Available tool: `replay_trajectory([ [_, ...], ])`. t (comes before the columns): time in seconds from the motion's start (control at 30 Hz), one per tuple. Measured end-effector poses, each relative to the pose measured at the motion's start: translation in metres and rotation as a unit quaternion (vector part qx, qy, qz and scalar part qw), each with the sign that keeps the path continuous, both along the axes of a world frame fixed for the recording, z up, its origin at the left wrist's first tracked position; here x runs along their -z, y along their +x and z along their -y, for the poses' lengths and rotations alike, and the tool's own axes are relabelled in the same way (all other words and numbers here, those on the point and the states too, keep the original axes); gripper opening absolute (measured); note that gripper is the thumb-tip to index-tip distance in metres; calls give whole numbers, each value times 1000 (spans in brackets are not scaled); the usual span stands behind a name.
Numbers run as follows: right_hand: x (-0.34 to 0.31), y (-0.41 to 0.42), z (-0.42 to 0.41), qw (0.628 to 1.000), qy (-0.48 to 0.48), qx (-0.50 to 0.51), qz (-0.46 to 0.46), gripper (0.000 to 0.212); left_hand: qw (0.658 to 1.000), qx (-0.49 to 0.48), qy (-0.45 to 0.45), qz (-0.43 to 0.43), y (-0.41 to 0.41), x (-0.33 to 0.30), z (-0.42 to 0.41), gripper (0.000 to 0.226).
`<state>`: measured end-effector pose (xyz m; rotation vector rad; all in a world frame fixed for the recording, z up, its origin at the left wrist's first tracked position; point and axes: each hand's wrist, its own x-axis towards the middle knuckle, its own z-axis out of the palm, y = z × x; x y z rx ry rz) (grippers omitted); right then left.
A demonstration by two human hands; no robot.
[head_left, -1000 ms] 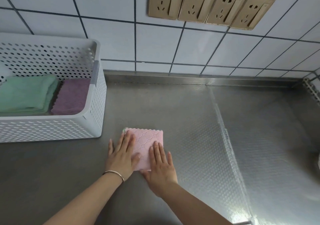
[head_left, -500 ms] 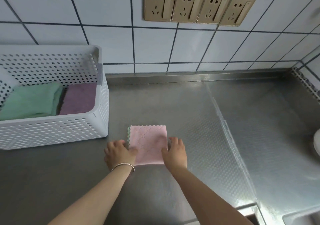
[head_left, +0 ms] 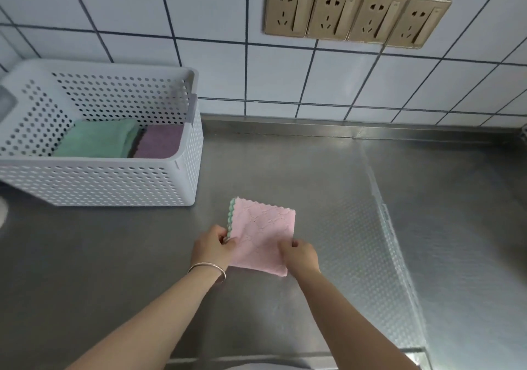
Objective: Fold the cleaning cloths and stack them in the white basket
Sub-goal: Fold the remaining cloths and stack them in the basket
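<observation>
Head view: a folded pink cloth [head_left: 262, 234] lies on a steel counter [head_left: 285, 170], just in front and to the right of a white basket [head_left: 99, 184]. The left hand [head_left: 212, 245] pinches the cloth's near-left edge, where a green layer peeks out. The right hand [head_left: 299, 255] pinches the near-right edge. Both hold the cloth with curled fingers. Inside the basket, a green cloth [head_left: 97, 141] and a purple cloth [head_left: 159, 141] sit folded side by side.

The likely risk: lifting by the near edges alone could let the far layers droop and the fold fall open, or the cloth could catch on the basket rim and land crooked.

The folded cloth is close to square, turned slightly clockwise, its scalloped edges facing the wall and the basket. No long axis is evident.
</observation>
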<state>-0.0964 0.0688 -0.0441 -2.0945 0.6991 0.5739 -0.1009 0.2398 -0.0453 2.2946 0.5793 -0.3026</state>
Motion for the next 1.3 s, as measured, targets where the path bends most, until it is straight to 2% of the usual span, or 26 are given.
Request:
replay_trajectory([
  [0.1, -29, -7, 3, 997, 20, 7, 69, 13, 995, -40, -65, 62, -8, -27, 3, 18],
  [0.2, -70, -4, 1, 979, 51, 3, 196, 11, 975, -76, -93, 189, -12, -64, -2, 32],
  [0.3, -115, 10, -16, 952, 86, -23, 293, 14, 939, -89, -60, 328, -15, -109, -20, 35],
  [0.37, -142, 19, -33, 935, 123, -43, 331, 13, 916, -85, -32, 390, -18, -141, -34, 25],
  [0.5, -190, 49, -80, 907, 199, -98, 357, 16, 897, -81, -1, 435, -5, -192, -82, 17],
  [0.57, -202, 66, -106, 900, 195, -111, 374, 21, 904, -60, 15, 422, 10, -207, -111, 20],
  [0.67, -209, 96, -152, 897, 115, -150, 400, 28, 927, -27, 64, 370, 44, -211, -162, 19],
  [0.77, -203, 134, -197, 899, -2, -228, 374, 13, 956, 21, 92, 278, 88, -201, -212, 17],
  [0.87, -187, 172, -230, 904, -119, -278, 303, 8, 973, 122, 114, 158, 139, -184, -246, 15],
  [0.93, -173, 194, -251, 905, -186, -296, 245, 19, 977, 166, 93, 98, 172, -171, -262, 15],
  [1.07, -142, 219, -273, 859, -320, -387, 101, 30, 967, 235, 100, 6, 210, -126, -267, 21],
  [1.13, -126, 224, -280, 843, -337, -418, 35, 31, 961, 253, 105, -32, 220, -98, -265, 24],
  [1.3, -106, 237, -287, 829, -352, -430, -56, 33, 955, 263, 109, -78, 234, -61, -261, 25],
])
